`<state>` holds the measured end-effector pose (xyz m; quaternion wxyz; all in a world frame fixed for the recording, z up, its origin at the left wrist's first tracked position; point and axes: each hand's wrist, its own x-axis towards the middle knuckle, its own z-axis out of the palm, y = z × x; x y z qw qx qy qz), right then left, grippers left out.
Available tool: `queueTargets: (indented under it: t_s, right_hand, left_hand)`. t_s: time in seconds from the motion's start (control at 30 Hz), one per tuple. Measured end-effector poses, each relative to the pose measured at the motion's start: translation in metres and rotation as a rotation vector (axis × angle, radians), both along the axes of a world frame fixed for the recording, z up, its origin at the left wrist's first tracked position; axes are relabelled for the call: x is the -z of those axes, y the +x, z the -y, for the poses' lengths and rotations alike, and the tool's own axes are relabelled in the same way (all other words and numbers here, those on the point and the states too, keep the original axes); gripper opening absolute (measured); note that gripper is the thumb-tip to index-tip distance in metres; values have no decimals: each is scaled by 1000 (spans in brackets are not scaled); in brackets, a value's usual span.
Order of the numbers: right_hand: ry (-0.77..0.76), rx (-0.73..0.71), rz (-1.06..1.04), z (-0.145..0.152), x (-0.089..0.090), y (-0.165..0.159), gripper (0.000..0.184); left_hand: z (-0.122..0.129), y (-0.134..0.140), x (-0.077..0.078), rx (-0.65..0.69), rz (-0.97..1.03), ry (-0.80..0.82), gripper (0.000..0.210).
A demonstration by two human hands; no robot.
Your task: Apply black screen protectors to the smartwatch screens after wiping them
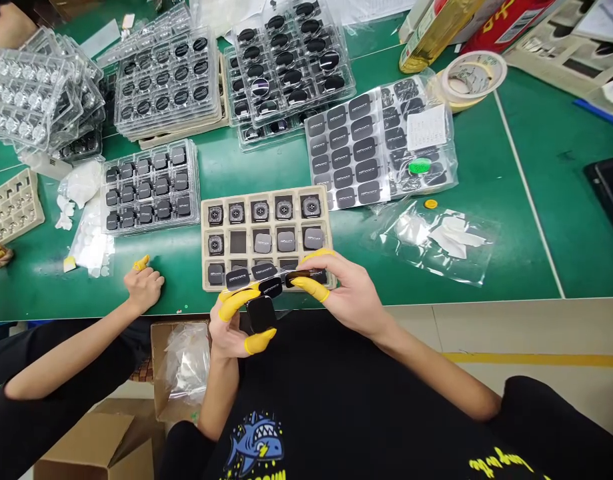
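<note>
My left hand [232,327], with yellow finger cots, grips a black square watch body [261,313] between thumb and fingers, its dark glossy face showing. My right hand [359,297], also in finger cots, pinches the right end of a strip of black rounded stickers [265,271]. That strip stretches above the watch body to my left fingers; whether they grip it too I cannot tell. Just beyond lies a beige tray [204,230] of watch bodies, some with backs bare, some bearing a grey printed cover. My hands and the strip partly hide its front row.
Sticker sheets [349,150] lie beyond the tray beside a tape roll [473,77]. Transparent trays of watch parts [149,190] and black discs [291,63] stand behind. A plastic bag [436,240] lies right. A co-worker's hand [145,287] rests close on the left.
</note>
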<state>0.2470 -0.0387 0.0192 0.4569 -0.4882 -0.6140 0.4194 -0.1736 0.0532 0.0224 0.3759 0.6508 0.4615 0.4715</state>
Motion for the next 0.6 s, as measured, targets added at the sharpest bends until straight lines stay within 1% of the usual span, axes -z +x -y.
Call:
queueTargets:
  t_s: [0.07, 0.13, 0.23, 0.33, 0.47, 0.5, 0.6]
  right_hand:
    - [-42, 20, 21, 2, 0, 0, 24]
    - [-47, 35, 30, 3, 1, 0, 28]
    - [14, 37, 37, 3, 3, -1, 22]
    - [65, 43, 60, 2, 4, -1, 14]
    - [157, 58, 64, 1, 4, -2, 5]
    - [185, 58, 59, 1, 4, -1, 6]
    - [216, 47, 58, 1, 5, 0, 19]
  left_hand:
    - [-4, 0, -1, 24, 14, -39, 40]
    - [-5, -1, 0, 47, 26, -75, 42]
    - [-5, -8, 4, 74, 42, -111, 47]
    - [-6, -21, 15, 97, 57, -140, 51]
    - [-7, -45, 34, 138, 60, -177, 59]
    - [-7, -50, 39, 149, 56, -183, 60]
    - [-4, -59, 48, 175, 37, -176, 60]
